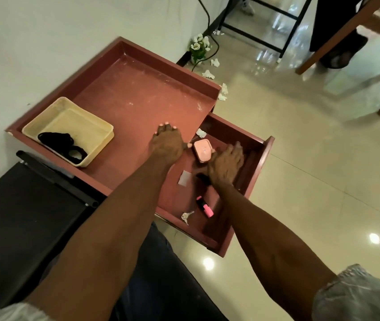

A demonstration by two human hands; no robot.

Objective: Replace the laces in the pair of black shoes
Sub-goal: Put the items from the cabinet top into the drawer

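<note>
Head view takes in a reddish-brown tabletop (138, 93) with a raised rim, standing against a pale wall, and below its right edge an open drawer (257, 172) of the same colour. On the tabletop's left part sits a cream plastic tray (68, 119) holding a black bundle (61, 142); it may be laces, but I cannot tell for sure.

No black shoes appear anywhere in the view, so by my judgement the relacing itself has not begun and this looks like a search for what is needed; all the lacing work is left.

The left hand (167, 142) lies flat on the tabletop near the drawer's edge, fingers straight and holding nothing. The right hand (226, 164) reaches down into the drawer with fingers spread loosely over its floor; it is blurred, and it seems to grasp nothing. A dark thing (201, 177) shows just beside its wrist.

Inside the drawer lie a small pink box (201, 150), a pink highlighter (205, 206), a pale slip (184, 178), crumpled paper (201, 133) and some small keys (187, 215).

No brand, label or writing can be read on anything.
</note>
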